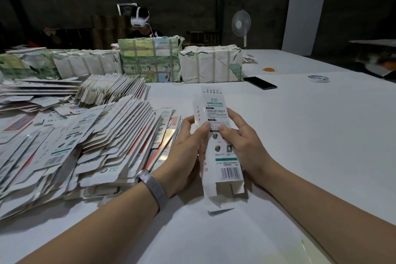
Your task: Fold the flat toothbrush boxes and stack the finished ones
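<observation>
Both gripping one box (216, 133) above the desk (310, 135): left hand (188, 152) curled round its left edge, right hand (242, 148) round the right, thumbs pressed on the printed face, near-end flaps open. Flat boxes (85, 146) heaped just left of the left hand; phone (260, 82) and tape roll (318, 78) well beyond the right.

White box (216, 135) w/ teal lettering, red side characters & black barcode, above white table (310, 135); silver mesh wristband (153, 186), black phone (260, 83), white fan (241, 22).
</observation>
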`<action>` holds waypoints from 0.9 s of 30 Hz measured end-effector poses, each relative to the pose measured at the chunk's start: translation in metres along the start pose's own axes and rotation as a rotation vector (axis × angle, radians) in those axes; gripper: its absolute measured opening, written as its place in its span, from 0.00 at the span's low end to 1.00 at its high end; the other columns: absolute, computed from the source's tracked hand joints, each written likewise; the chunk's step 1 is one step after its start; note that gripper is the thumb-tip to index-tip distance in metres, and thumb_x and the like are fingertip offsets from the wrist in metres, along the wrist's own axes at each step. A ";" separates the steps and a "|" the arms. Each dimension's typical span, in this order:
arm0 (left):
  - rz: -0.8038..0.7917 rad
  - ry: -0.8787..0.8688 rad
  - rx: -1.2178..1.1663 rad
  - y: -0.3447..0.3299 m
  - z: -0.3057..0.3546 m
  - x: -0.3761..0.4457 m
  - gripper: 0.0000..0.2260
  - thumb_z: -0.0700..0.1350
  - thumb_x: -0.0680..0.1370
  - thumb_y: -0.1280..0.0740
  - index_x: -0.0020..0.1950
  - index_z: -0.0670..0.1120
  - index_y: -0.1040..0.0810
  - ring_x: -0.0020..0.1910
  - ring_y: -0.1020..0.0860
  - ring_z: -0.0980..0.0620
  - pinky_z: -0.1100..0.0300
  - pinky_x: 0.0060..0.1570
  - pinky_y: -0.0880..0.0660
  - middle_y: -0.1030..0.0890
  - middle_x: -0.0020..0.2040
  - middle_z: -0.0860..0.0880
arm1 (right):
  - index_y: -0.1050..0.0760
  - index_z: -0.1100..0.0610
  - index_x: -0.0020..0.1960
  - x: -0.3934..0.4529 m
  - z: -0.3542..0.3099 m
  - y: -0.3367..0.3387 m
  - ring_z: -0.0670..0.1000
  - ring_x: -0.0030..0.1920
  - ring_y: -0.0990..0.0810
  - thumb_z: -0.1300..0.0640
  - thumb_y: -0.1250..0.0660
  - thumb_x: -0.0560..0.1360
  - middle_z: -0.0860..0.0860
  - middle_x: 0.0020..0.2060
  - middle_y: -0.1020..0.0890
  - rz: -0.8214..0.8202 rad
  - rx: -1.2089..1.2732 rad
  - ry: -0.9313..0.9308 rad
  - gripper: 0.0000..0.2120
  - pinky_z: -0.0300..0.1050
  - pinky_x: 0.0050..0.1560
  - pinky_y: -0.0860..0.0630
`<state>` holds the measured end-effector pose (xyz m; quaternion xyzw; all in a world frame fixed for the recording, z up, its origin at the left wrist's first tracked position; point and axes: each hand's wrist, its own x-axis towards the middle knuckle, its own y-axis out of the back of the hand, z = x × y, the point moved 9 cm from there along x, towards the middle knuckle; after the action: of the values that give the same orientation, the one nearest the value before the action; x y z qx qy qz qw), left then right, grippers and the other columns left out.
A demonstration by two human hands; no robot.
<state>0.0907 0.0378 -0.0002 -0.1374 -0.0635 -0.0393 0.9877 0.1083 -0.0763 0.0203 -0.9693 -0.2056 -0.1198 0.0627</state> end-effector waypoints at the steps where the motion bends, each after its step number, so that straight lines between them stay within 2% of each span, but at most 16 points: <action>1: -0.010 -0.009 -0.002 -0.001 0.000 0.000 0.16 0.55 0.77 0.33 0.63 0.55 0.29 0.49 0.14 0.41 0.47 0.44 0.17 0.14 0.53 0.46 | 0.32 0.47 0.72 0.001 0.001 0.003 0.54 0.41 0.14 0.58 0.39 0.83 0.54 0.47 0.13 0.018 0.006 -0.007 0.19 0.46 0.38 0.18; 5: 0.016 -0.084 0.016 -0.003 0.005 0.002 0.09 0.57 0.78 0.38 0.57 0.63 0.24 0.44 0.15 0.48 0.49 0.44 0.17 0.16 0.49 0.49 | 0.33 0.40 0.71 0.004 0.003 0.008 0.51 0.42 0.14 0.54 0.39 0.83 0.52 0.44 0.13 0.098 -0.044 0.007 0.19 0.46 0.40 0.18; 7: 0.000 -0.093 0.007 -0.005 0.006 0.002 0.10 0.57 0.78 0.38 0.58 0.66 0.24 0.44 0.16 0.45 0.47 0.46 0.19 0.16 0.48 0.51 | 0.31 0.35 0.68 0.004 0.002 0.006 0.50 0.43 0.15 0.55 0.40 0.83 0.52 0.44 0.13 0.108 -0.112 0.043 0.18 0.48 0.44 0.17; 8: -0.021 -0.087 -0.001 -0.007 0.006 0.002 0.11 0.57 0.78 0.38 0.59 0.67 0.25 0.43 0.18 0.40 0.43 0.48 0.20 0.16 0.47 0.50 | 0.29 0.34 0.67 0.004 0.002 0.005 0.50 0.45 0.15 0.55 0.40 0.84 0.51 0.46 0.13 0.110 -0.141 0.051 0.18 0.49 0.46 0.17; 10: -0.041 -0.071 0.005 -0.009 0.005 0.000 0.14 0.57 0.78 0.35 0.63 0.68 0.28 0.43 0.21 0.37 0.37 0.49 0.22 0.17 0.47 0.45 | 0.27 0.37 0.69 0.003 0.003 0.004 0.52 0.50 0.15 0.54 0.41 0.84 0.51 0.53 0.15 0.117 -0.173 0.044 0.17 0.53 0.51 0.17; 12: -0.021 -0.081 0.040 -0.007 0.007 -0.001 0.17 0.56 0.76 0.32 0.63 0.68 0.28 0.43 0.17 0.41 0.47 0.42 0.18 0.17 0.51 0.42 | 0.24 0.42 0.69 0.002 0.002 0.006 0.55 0.52 0.15 0.54 0.41 0.85 0.53 0.55 0.16 0.125 -0.175 0.027 0.16 0.54 0.52 0.18; 13: -0.008 -0.091 0.056 -0.006 0.008 -0.002 0.18 0.54 0.75 0.29 0.63 0.68 0.28 0.44 0.15 0.43 0.52 0.40 0.18 0.17 0.54 0.42 | 0.22 0.45 0.67 0.001 0.002 0.006 0.55 0.50 0.14 0.54 0.42 0.85 0.53 0.53 0.15 0.120 -0.159 0.017 0.15 0.52 0.48 0.17; 15: 0.010 -0.108 0.088 -0.005 0.011 -0.004 0.24 0.52 0.73 0.25 0.64 0.69 0.29 0.46 0.14 0.43 0.53 0.41 0.18 0.19 0.61 0.43 | 0.19 0.50 0.61 -0.002 0.001 0.006 0.54 0.44 0.13 0.52 0.44 0.85 0.52 0.46 0.13 0.097 -0.113 -0.016 0.15 0.45 0.40 0.18; 18: 0.026 -0.120 0.148 -0.003 0.011 -0.006 0.36 0.51 0.69 0.24 0.68 0.74 0.38 0.51 0.14 0.43 0.51 0.43 0.17 0.23 0.66 0.48 | 0.21 0.54 0.61 -0.004 0.001 0.002 0.56 0.45 0.13 0.46 0.43 0.84 0.53 0.46 0.13 0.051 -0.079 -0.044 0.17 0.48 0.41 0.17; 20: -0.022 -0.140 0.205 -0.009 0.010 -0.007 0.43 0.50 0.72 0.23 0.74 0.74 0.48 0.56 0.15 0.47 0.52 0.48 0.17 0.25 0.68 0.50 | 0.23 0.52 0.63 -0.003 0.000 0.001 0.56 0.48 0.13 0.47 0.41 0.84 0.52 0.49 0.14 0.039 -0.117 -0.026 0.14 0.52 0.46 0.16; 21: -0.053 -0.152 0.234 -0.013 0.008 -0.008 0.46 0.50 0.74 0.24 0.77 0.72 0.54 0.58 0.17 0.52 0.54 0.50 0.17 0.27 0.70 0.54 | 0.24 0.52 0.63 -0.002 0.000 0.001 0.56 0.48 0.13 0.48 0.41 0.84 0.52 0.50 0.14 0.035 -0.124 -0.026 0.13 0.53 0.47 0.16; 23: -0.094 -0.172 0.256 -0.019 0.009 -0.009 0.47 0.50 0.74 0.29 0.79 0.67 0.60 0.59 0.20 0.64 0.64 0.49 0.19 0.31 0.68 0.69 | 0.24 0.52 0.63 -0.002 0.004 -0.002 0.57 0.48 0.13 0.45 0.42 0.83 0.54 0.49 0.14 0.008 -0.130 -0.037 0.16 0.54 0.48 0.16; 24: -0.098 -0.170 0.245 -0.019 0.010 -0.008 0.45 0.50 0.75 0.31 0.80 0.66 0.59 0.57 0.20 0.67 0.67 0.47 0.20 0.31 0.65 0.74 | 0.25 0.52 0.63 -0.003 0.005 -0.004 0.57 0.47 0.13 0.42 0.42 0.82 0.53 0.49 0.14 -0.005 -0.150 -0.036 0.18 0.54 0.48 0.16; 25: -0.092 -0.163 0.222 -0.018 0.011 -0.007 0.42 0.51 0.75 0.33 0.81 0.66 0.56 0.56 0.19 0.66 0.67 0.47 0.21 0.29 0.63 0.75 | 0.25 0.51 0.62 -0.003 0.006 -0.006 0.56 0.47 0.13 0.39 0.43 0.80 0.53 0.48 0.14 -0.013 -0.175 -0.033 0.21 0.53 0.48 0.16; 27: -0.080 -0.143 0.185 -0.014 0.013 -0.005 0.35 0.52 0.76 0.36 0.80 0.67 0.48 0.55 0.16 0.57 0.64 0.46 0.20 0.22 0.60 0.71 | 0.24 0.51 0.61 -0.004 0.007 -0.009 0.54 0.46 0.13 0.35 0.43 0.77 0.52 0.47 0.14 -0.022 -0.217 -0.028 0.24 0.50 0.48 0.16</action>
<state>0.0830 0.0282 0.0155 -0.0457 -0.1425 -0.0629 0.9867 0.1032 -0.0687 0.0129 -0.9696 -0.2029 -0.1283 -0.0468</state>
